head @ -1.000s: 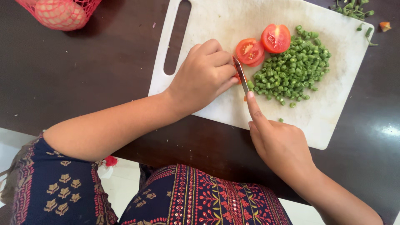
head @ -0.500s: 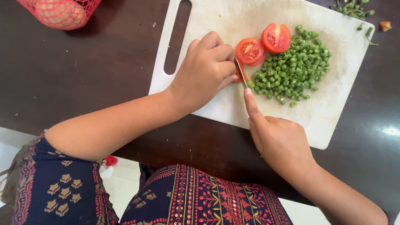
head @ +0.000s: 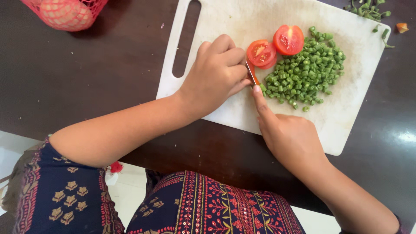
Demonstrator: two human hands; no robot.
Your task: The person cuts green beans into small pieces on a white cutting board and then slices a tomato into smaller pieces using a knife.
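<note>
My left hand is curled over a piece of tomato on the white cutting board, hiding most of it. My right hand grips a knife, with the index finger stretched along the blade's back. The blade stands against my left fingertips, cutting down into the hidden tomato. Two cut tomato slices lie just beyond the blade, next to a heap of chopped green beans.
The board lies on a dark brown table. A red net bag with round produce sits at the far left corner. Green bean trimmings and a small orange scrap lie past the board's far right corner.
The knife and my right hand have slid forward, away from me, along the tomato. My left hand has stayed pressed on the tomato, shifting only slightly.
</note>
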